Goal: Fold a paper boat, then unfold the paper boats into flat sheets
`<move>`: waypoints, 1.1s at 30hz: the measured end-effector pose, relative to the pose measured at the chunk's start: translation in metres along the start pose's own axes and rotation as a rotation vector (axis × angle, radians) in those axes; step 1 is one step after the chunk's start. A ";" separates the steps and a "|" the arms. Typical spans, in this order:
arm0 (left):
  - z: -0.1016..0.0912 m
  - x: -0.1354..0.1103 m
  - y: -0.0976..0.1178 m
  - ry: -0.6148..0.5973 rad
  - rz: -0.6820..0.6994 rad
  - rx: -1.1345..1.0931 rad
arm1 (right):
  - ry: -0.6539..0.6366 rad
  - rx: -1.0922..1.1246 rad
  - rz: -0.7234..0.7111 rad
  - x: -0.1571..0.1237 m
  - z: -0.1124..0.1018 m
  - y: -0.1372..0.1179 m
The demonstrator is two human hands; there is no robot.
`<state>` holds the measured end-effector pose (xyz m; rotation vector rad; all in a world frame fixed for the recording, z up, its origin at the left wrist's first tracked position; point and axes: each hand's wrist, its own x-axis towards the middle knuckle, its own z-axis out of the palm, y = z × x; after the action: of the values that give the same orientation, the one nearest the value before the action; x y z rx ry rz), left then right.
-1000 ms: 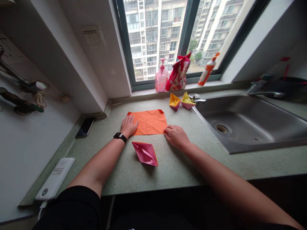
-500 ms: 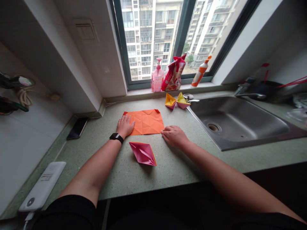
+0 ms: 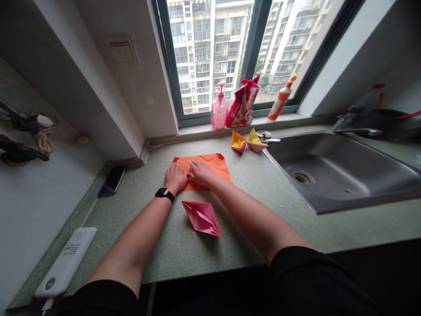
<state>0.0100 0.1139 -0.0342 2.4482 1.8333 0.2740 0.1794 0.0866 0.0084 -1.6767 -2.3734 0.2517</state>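
A creased sheet of orange paper [image 3: 215,163] lies unfolded on the counter, two of its far corners turned in. My left hand [image 3: 176,176], with a black band on the wrist, rests flat on the paper's left side, fingers stretched out. Beside it, my right hand [image 3: 201,173] lies over the middle of the sheet, fingers extended and close to the left hand. Between my forearms sits a pink folded paper boat [image 3: 202,217] with an orange edge. Part of the sheet is hidden beneath both hands.
Two small folded paper boats, one yellow-orange [image 3: 238,141] and one yellow and pink [image 3: 256,141], stand near the steel sink [image 3: 342,171]. A pink pump bottle [image 3: 219,109], a red bag [image 3: 244,104] and an orange-white bottle [image 3: 281,101] line the sill. Left are a phone [image 3: 112,181] and a white power bank [image 3: 66,262].
My right hand has moved left from the paper's near right corner onto its middle, next to my left hand. The left hand stays on the sheet. The view has shifted slightly.
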 end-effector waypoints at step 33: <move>0.001 0.064 -0.016 -0.082 -0.002 0.040 | -0.074 -0.097 0.363 0.005 0.007 0.120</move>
<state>0.0121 0.1799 -0.0314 2.4446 1.8252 0.1354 0.2841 0.1312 -0.0295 -2.1749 -2.1453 0.2650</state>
